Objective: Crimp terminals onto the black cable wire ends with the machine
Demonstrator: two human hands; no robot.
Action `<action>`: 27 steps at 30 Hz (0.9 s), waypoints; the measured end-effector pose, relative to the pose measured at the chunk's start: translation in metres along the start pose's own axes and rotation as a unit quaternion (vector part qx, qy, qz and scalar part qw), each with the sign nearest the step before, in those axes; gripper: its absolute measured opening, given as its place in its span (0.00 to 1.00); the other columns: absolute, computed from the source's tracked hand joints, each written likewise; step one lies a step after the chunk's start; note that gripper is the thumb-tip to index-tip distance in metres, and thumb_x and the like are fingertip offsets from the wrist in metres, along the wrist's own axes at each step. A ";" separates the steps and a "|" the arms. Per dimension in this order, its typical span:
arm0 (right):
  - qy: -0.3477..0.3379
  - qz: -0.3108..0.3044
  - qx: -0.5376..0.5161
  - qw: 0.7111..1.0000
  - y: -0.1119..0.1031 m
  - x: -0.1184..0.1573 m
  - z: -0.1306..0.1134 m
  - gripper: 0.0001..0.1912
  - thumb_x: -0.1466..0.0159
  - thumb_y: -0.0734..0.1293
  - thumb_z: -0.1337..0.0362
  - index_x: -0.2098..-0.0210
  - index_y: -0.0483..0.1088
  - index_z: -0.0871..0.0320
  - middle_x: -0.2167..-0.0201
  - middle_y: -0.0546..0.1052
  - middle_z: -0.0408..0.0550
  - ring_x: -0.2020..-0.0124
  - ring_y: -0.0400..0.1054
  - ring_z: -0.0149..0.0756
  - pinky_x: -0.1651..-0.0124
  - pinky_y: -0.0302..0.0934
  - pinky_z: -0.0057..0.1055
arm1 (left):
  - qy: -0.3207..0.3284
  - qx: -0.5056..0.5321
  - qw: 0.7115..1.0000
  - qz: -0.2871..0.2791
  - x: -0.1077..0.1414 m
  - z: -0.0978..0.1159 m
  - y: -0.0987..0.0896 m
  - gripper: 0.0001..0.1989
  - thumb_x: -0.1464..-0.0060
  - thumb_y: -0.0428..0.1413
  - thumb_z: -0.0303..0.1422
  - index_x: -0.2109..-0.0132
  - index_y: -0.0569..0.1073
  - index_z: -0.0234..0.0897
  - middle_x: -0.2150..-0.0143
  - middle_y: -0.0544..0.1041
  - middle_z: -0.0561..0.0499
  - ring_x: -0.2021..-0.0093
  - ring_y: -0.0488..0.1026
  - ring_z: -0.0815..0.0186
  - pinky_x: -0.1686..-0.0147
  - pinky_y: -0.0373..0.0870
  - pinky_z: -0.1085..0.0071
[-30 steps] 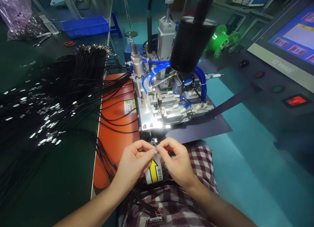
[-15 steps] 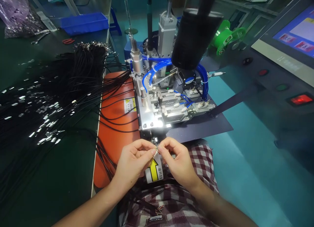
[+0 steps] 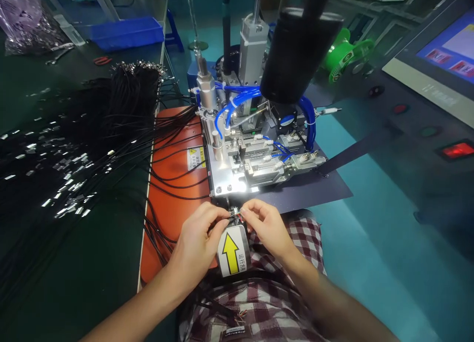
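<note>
Pinching thin wires (image 3: 235, 214) between thumb and forefinger, the left hand (image 3: 202, 231) and right hand (image 3: 264, 226) come close together just in front of the machine (image 3: 227, 176). The wires sit in the narrow gap between the fingertips, over a small metal fixture (image 3: 234, 210); a speck of red shows beside the right fingertips, but the strands are too fine to count. The fingertips cover both ends of what is held, and whether the wires touch the fixture cannot be told. The remaining fingers of each hand curl inward, partly hidden.

A black cylinder (image 3: 299, 56) hides part of the machine's back. The screen (image 3: 450, 46) is cut off by the right edge, and its writing is blurred. On the left, the heap of black cables (image 3: 128, 97) melts into the dark surface (image 3: 99, 263), with only the flat, shiny tags standing out.

The machine is bright, squared metal, crossed by glossy curved blue tubes (image 3: 310, 122). Below the hands, a white label (image 3: 230, 253) carries a yellow arrow. Smooth orange board (image 3: 170, 204) lies under slim, rounded cables at left. Soft checked cloth (image 3: 307, 238) bunches in the person's lap. A crinkled, see-through bag (image 3: 22, 16) slumps near a blue plastic tray (image 3: 128, 33); a green spool (image 3: 340, 58) stands behind.
</note>
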State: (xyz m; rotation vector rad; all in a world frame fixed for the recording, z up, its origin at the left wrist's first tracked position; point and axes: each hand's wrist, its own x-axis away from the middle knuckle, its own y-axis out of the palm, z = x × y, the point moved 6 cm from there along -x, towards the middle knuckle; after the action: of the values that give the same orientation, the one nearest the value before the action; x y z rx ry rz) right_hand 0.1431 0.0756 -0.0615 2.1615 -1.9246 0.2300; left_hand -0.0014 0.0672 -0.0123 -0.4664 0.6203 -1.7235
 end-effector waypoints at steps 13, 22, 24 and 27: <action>0.045 -0.001 0.016 0.999 -0.005 -0.012 0.011 0.14 0.44 0.68 0.55 0.76 0.66 0.59 0.83 0.65 0.38 0.84 0.54 0.26 0.82 0.48 0.25 | 0.140 -0.132 0.981 -0.032 -0.001 -0.006 0.008 0.16 0.41 0.45 0.24 0.51 0.73 0.33 0.67 0.66 0.49 0.68 0.67 0.67 0.69 0.68 0.73; 0.046 -0.009 0.022 0.999 -0.005 -0.012 0.009 0.15 0.44 0.68 0.54 0.77 0.65 0.59 0.84 0.63 0.38 0.84 0.54 0.26 0.82 0.48 0.25 | 0.160 -0.178 0.970 -0.029 -0.002 -0.004 0.010 0.18 0.42 0.44 0.23 0.50 0.73 0.37 0.68 0.65 0.50 0.70 0.66 0.68 0.71 0.68 0.74; 0.047 -0.008 0.019 0.999 -0.005 -0.012 0.009 0.15 0.44 0.68 0.54 0.77 0.65 0.59 0.84 0.64 0.38 0.84 0.55 0.26 0.82 0.48 0.25 | 0.163 -0.183 0.969 -0.029 -0.002 -0.003 0.010 0.18 0.43 0.44 0.22 0.50 0.73 0.37 0.68 0.65 0.50 0.70 0.66 0.68 0.71 0.68 0.74; 0.051 -0.006 0.011 0.999 -0.005 -0.012 0.011 0.15 0.45 0.69 0.54 0.77 0.66 0.59 0.83 0.65 0.38 0.84 0.55 0.26 0.81 0.49 0.25 | 0.164 -0.189 0.968 -0.028 -0.002 -0.003 0.010 0.18 0.43 0.44 0.22 0.51 0.73 0.36 0.68 0.65 0.49 0.70 0.66 0.67 0.71 0.68 0.73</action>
State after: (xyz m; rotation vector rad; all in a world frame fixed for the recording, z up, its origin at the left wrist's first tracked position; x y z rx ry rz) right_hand 0.1464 0.0844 -0.0755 2.1296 -1.8621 0.3541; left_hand 0.0051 0.0677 -0.0205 -0.4673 1.1978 -1.7547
